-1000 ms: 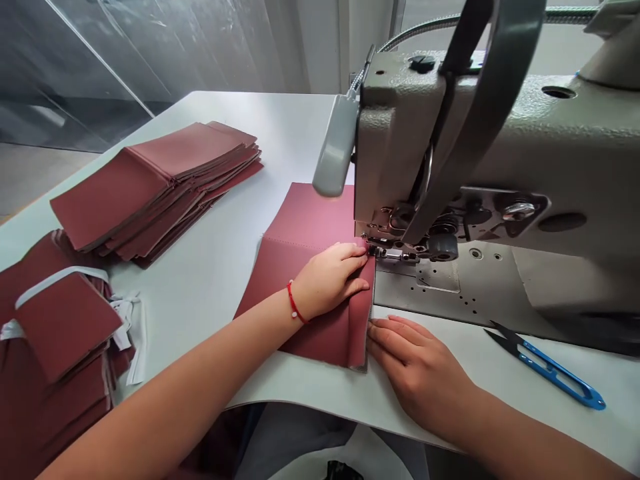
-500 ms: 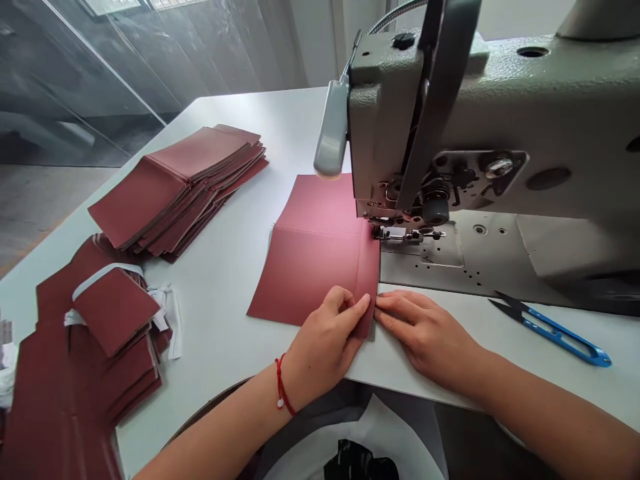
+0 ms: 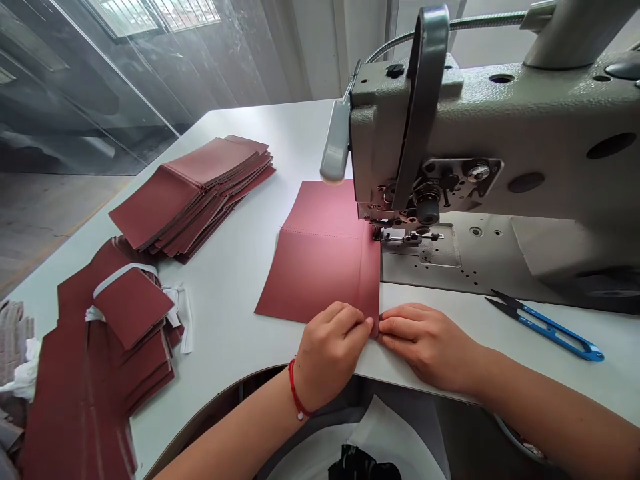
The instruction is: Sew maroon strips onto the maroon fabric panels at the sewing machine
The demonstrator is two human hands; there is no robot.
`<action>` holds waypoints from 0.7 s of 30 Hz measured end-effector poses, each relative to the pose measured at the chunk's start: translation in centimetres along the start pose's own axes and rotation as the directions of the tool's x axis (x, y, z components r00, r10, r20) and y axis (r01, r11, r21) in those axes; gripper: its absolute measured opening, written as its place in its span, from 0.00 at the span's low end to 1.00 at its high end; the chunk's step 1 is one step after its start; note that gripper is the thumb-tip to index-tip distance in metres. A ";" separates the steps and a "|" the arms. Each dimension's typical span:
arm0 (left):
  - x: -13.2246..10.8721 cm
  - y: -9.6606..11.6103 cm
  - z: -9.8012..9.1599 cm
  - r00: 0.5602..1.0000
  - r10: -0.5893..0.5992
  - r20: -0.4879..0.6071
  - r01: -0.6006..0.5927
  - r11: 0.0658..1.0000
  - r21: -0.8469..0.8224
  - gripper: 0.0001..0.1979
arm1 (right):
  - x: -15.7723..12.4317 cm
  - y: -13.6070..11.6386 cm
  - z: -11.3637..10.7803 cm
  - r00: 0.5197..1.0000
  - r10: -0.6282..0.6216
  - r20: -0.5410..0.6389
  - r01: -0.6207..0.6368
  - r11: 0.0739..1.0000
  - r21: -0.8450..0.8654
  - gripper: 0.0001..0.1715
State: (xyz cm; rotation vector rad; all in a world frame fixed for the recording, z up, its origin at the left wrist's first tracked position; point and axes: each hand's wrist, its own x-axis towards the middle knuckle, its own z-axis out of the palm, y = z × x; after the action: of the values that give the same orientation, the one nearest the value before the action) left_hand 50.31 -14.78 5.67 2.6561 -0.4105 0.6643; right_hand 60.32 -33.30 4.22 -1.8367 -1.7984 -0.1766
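Observation:
A dark red leather-like piece (image 3: pixel 320 267) lies flat on the white table (image 3: pixel 235 280), its far right corner under the presser foot (image 3: pixel 400 235) of a grey sewing machine (image 3: pixel 500 147). A folded strip runs along its right edge. My left hand (image 3: pixel 330 350), with a red string at the wrist, pinches the piece's near right corner. My right hand (image 3: pixel 425 343) rests beside it on the table, fingertips pressed against the same corner.
A stack of red pieces (image 3: pixel 195 190) sits at the back left. Another heap with white straps (image 3: pixel 120 320) lies at the near left. Blue thread snips (image 3: pixel 550 327) lie on the table to the right of my hands.
My left hand has come back from the presser foot to the piece's near corner, meeting my right hand. The view has pulled back and risen.

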 end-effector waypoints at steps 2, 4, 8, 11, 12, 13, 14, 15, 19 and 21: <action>-0.1 -0.2 0.0 0.990 0.139 -0.031 -0.137 0.989 0.060 0.08 | 0.0 0.0 0.0 1.000 0.003 0.015 -0.003 1.000 0.025 0.18; -0.2 -0.5 -0.1 0.973 0.232 0.008 -0.232 0.968 0.094 0.08 | 0.0 0.1 0.0 0.999 0.010 0.038 -0.012 0.999 0.049 0.17; 0.0 -1.0 -0.6 0.947 0.315 0.067 -0.320 0.942 0.099 0.09 | 0.0 0.1 -0.1 0.997 0.039 0.073 -0.044 0.996 0.073 0.16; 0.4 -1.1 -0.7 0.940 0.334 0.074 -0.340 0.936 0.092 0.09 | 0.0 0.1 -0.4 0.998 0.059 0.019 -0.060 0.994 0.086 0.17; 0.4 -1.2 -0.6 0.938 0.335 0.082 -0.342 0.935 0.094 0.09 | 0.0 0.1 -0.5 0.998 0.064 -0.012 -0.063 0.994 0.091 0.17; 0.5 -1.2 -0.6 0.937 0.336 0.096 -0.345 0.934 0.095 0.10 | 0.0 0.0 -0.7 0.997 0.068 -0.035 -0.065 0.994 0.092 0.17; 0.5 -1.2 -0.6 0.935 0.337 0.111 -0.347 0.933 0.095 0.10 | 0.0 0.0 -0.8 0.997 0.069 -0.046 -0.065 0.994 0.087 0.17; 0.4 -1.3 -0.6 0.933 0.338 0.124 -0.351 0.932 0.094 0.11 | 0.0 0.0 -0.8 0.997 0.068 -0.040 -0.064 0.995 0.080 0.16; -0.3 -1.5 -1.2 0.917 0.368 0.155 -0.381 0.922 0.063 0.12 | -0.2 -0.4 -0.7 0.995 0.095 0.044 -0.097 0.994 0.052 0.17; -0.1 -1.9 -1.8 0.916 0.359 0.182 -0.367 0.930 0.015 0.11 | -0.3 -0.8 -0.4 0.990 0.126 0.065 -0.129 0.991 0.044 0.17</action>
State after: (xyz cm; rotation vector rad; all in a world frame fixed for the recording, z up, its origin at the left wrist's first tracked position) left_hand 50.19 -12.33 6.56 2.7188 -0.9688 0.5480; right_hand 59.69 -33.82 4.66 -1.9351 -1.7044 -0.0279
